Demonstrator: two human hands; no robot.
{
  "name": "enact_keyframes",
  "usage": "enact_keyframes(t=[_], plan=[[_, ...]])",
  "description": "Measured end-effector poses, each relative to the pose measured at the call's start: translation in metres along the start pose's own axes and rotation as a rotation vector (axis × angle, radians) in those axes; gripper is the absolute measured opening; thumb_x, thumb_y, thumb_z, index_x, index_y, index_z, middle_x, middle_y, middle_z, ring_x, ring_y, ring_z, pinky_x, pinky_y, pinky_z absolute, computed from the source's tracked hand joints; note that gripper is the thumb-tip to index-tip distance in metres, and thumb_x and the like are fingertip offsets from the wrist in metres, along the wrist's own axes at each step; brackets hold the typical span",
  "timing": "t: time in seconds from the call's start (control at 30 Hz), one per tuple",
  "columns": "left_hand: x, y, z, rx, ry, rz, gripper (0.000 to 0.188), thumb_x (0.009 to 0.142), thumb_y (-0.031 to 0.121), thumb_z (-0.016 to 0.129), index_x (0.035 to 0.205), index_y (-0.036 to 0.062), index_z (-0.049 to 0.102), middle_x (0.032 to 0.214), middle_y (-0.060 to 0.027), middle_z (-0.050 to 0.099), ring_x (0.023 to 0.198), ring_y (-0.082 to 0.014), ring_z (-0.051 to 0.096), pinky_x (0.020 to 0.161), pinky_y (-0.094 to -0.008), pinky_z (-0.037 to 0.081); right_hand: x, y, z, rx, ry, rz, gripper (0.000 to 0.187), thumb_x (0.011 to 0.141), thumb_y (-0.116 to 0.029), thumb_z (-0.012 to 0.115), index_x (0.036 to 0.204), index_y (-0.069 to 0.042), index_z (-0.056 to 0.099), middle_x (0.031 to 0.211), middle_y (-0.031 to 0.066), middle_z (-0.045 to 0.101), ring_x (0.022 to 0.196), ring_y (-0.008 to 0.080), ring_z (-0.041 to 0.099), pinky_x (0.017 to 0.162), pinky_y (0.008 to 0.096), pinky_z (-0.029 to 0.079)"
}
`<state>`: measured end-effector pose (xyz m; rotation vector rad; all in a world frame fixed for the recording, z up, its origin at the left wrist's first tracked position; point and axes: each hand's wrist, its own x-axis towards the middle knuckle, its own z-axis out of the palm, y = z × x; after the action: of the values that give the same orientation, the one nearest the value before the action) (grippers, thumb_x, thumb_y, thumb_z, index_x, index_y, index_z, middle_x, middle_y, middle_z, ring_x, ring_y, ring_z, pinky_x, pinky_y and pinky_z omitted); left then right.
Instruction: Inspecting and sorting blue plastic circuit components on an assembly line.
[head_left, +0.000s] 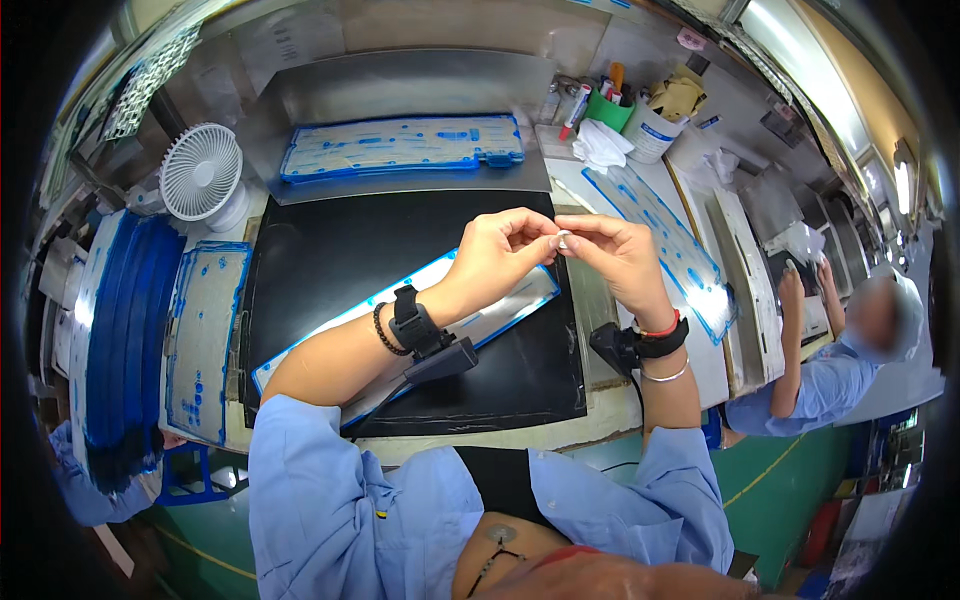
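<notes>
My left hand (497,255) and my right hand (622,258) meet above the far right part of a black mat (300,240). Between their pinched fingertips is a small whitish piece (564,239), too small to name. Both hands seem to grip it. Beneath my left forearm a long silver panel with blue edges (520,301) lies aslant on the mat, partly hidden by the arm. Dark devices are strapped on both wrists.
Behind the mat, another blue-edged panel (400,146) rests on a metal sheet. More panels lie left (208,335) and right (665,240). A white fan (203,172), a green cup of markers (608,108) and a white tub (652,132) stand around. A co-worker (835,350) sits at right.
</notes>
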<state>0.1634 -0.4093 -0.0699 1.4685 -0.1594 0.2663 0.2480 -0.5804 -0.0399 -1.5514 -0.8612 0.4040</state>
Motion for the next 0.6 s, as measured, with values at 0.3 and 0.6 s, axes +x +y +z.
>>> enact_keyframes(t=[0.3,0.6], plan=[[-0.003,-0.035,0.023,0.211,0.144,0.158,0.007,0.086,0.005,0.067,0.09,-0.0006,0.065,0.083,-0.0046,0.067,0.075,-0.0074,0.064,0.067,-0.0207,0.052,-0.005,0.045,0.001,0.106,0.166,-0.032,0.007,0.081,0.003,0.065,0.089,0.003,0.065,0.087,0.008,0.068,0.077,0.0125,0.066,0.067,0.0239,0.054],[-0.003,-0.041,0.02,0.361,0.196,0.287,0.013,0.082,-0.001,0.068,0.094,0.0002,0.07,0.085,-0.0091,0.067,0.076,-0.0144,0.065,0.068,-0.0252,0.053,0.003,0.069,0.018,0.22,0.128,-0.056,0.021,0.083,0.003,0.058,0.102,0.001,0.066,0.072,0.0,0.06,0.067,0.0083,0.058,0.065,0.0222,0.05]])
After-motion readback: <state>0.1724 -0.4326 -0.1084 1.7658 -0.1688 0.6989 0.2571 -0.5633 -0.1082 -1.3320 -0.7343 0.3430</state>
